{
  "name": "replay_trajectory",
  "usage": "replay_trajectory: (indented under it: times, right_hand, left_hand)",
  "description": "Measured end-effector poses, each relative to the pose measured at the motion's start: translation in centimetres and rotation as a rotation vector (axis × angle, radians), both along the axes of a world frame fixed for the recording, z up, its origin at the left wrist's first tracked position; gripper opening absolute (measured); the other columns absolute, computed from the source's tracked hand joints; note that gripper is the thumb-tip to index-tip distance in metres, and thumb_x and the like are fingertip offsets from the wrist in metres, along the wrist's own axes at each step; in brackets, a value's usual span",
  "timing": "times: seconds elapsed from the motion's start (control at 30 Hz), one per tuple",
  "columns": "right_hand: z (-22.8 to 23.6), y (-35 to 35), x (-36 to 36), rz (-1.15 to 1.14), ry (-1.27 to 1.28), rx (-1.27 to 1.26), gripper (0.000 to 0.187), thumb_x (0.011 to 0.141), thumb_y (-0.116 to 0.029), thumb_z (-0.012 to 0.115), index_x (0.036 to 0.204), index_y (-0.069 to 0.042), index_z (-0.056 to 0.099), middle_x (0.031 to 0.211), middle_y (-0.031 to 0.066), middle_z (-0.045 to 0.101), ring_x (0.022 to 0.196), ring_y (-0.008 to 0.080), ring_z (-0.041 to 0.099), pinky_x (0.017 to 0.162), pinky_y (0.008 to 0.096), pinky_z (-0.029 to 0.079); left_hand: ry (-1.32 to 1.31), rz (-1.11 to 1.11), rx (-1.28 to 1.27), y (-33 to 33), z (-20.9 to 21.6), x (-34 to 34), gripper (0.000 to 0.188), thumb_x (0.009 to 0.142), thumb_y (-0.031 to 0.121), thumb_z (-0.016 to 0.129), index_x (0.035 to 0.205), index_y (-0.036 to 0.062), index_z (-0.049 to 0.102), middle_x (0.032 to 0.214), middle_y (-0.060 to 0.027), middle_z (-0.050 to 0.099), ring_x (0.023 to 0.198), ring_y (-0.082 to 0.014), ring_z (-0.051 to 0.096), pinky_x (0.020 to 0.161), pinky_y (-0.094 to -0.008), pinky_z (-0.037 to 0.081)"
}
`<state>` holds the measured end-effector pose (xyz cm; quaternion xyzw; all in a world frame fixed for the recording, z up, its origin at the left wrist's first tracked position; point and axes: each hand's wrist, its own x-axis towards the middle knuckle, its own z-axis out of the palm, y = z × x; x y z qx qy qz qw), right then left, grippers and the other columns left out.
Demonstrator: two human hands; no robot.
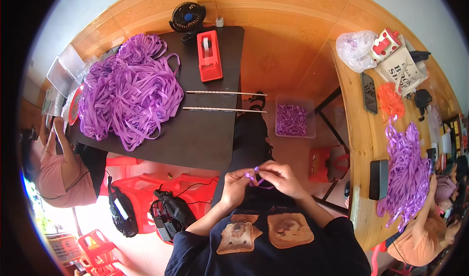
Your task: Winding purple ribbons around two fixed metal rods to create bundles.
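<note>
Dark tabletop [205, 141], left end mostly hidden under a purple ribbon heap [132, 97]; two sticks [222, 92] overhang its right edge. Left hand [234, 189] and right hand [283, 178] both pinch a small purple strip [250, 176], just off the near right corner; partly covered by fingers, fold unreadable

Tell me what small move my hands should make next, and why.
Perhaps draw the purple ribbon gently snug: your left hand and right hand pinch it close together, and it looks bunched there, with some showing below the right hand.
</note>
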<state>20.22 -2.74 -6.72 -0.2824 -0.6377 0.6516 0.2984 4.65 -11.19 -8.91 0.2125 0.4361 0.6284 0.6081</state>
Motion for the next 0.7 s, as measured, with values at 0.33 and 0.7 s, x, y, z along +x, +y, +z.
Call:
replay_trajectory:
  times: [0.33,0.7]
  right_hand:
    - [-0.1,-0.5,-2.8,-0.129,0.304,-0.357,0.015,0.093,-0.002,0.054,0.101,0.004,0.065,0.102,0.0111,0.063,0.082,0.0122,0.061,0.073,0.0219,0.049]
    - [0.9,0.3,-0.6,0.084,-0.152,0.001,0.019,0.086,-0.002,0.061,0.104,0.002,0.063,0.085,0.0110,0.063,0.070,0.0147,0.059,0.065,0.0271,0.046]
  left_hand:
    - [0.545,0.082,0.113,0.1,1.6,-0.4,0.016,0.089,-0.001,0.055,0.098,-0.0028,0.069,0.083,-0.0069,0.065,0.077,-0.0133,0.061,0.074,-0.0245,0.047]
    - [0.225,-0.066,-0.110,-0.3,3.9,-1.2,0.023,0.088,0.001,0.057,0.110,-0.0015,0.064,0.081,-0.0043,0.062,0.062,-0.0056,0.053,0.057,-0.0189,0.044]
